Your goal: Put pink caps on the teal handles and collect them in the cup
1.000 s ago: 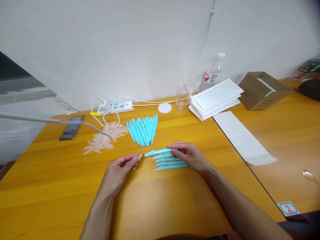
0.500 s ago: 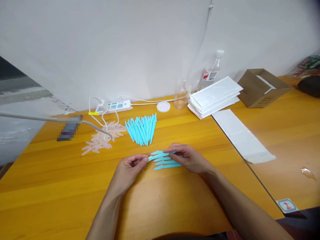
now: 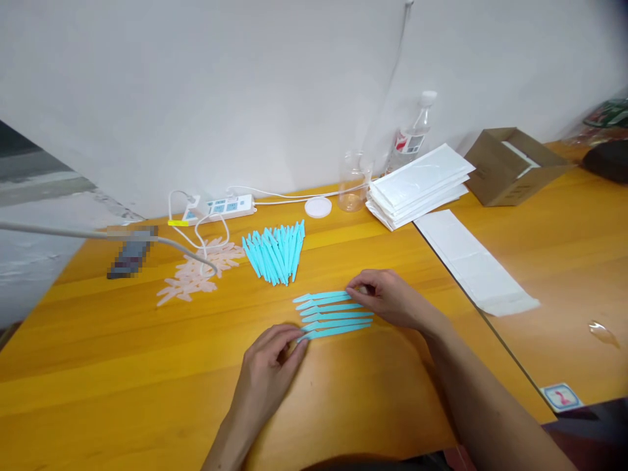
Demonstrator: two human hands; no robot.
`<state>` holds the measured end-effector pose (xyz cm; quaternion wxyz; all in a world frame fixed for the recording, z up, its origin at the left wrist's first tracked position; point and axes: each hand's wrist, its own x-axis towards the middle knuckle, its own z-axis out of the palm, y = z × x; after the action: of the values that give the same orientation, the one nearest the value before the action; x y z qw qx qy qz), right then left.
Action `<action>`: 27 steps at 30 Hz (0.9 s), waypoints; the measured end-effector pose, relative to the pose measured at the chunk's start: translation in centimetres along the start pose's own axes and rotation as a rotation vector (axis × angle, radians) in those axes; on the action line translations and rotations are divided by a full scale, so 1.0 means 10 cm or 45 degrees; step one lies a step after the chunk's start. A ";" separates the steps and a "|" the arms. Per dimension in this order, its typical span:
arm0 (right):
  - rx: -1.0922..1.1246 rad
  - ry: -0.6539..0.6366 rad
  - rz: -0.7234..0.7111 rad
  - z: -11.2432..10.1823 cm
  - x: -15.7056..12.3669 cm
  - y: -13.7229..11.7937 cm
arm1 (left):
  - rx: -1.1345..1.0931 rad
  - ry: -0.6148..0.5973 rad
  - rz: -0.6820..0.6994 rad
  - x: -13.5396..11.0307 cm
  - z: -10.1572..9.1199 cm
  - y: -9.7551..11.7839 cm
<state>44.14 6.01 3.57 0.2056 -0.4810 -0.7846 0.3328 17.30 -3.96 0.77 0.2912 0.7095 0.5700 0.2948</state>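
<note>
Several slim turquoise eyebrow razors (image 3: 338, 315) lie side by side in a row on the wooden table. My left hand (image 3: 275, 363) is closed at their left ends, thumb and index finger pinching the tip of the nearest razor. At the opposite side, my right hand (image 3: 395, 297) has its fingertips closed on the right end of the farthest razor and covers some neighbouring ends. Beyond the row, a fanned pile of turquoise razors (image 3: 275, 254) rests on the table. Left of that pile are scattered small pale pink pieces (image 3: 189, 278), partly crossed by a cable.
A power strip (image 3: 230, 207) with white cables lies by the wall, near a round white lid (image 3: 318, 207) and clear jar (image 3: 353, 186). Farther right are a bottle (image 3: 411, 140), stacked white mailers (image 3: 419, 186), a single mailer (image 3: 473, 258) and a cardboard box (image 3: 510, 173). A blurred phone-like object (image 3: 132, 252) is left.
My left hand has moved from the upper razors' left ends down to the nearest one. My right hand has shifted right, uncovering more of the row. The view has shifted slightly.
</note>
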 end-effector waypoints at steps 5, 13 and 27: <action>-0.063 0.053 0.019 0.07 0.07 -0.01 | 0.173 0.016 0.130 -0.06 0.03 -0.04; -0.294 0.094 0.127 0.50 0.81 -0.50 | 0.147 0.186 0.012 0.10 -0.26 -0.15; -0.197 0.123 0.366 0.83 1.49 -0.56 | 0.957 0.316 -0.454 0.50 -1.41 -1.29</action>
<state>28.58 14.81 1.88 0.1557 -0.6181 -0.7203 0.2737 -0.67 4.34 0.77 -0.0117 0.6159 0.7820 0.0947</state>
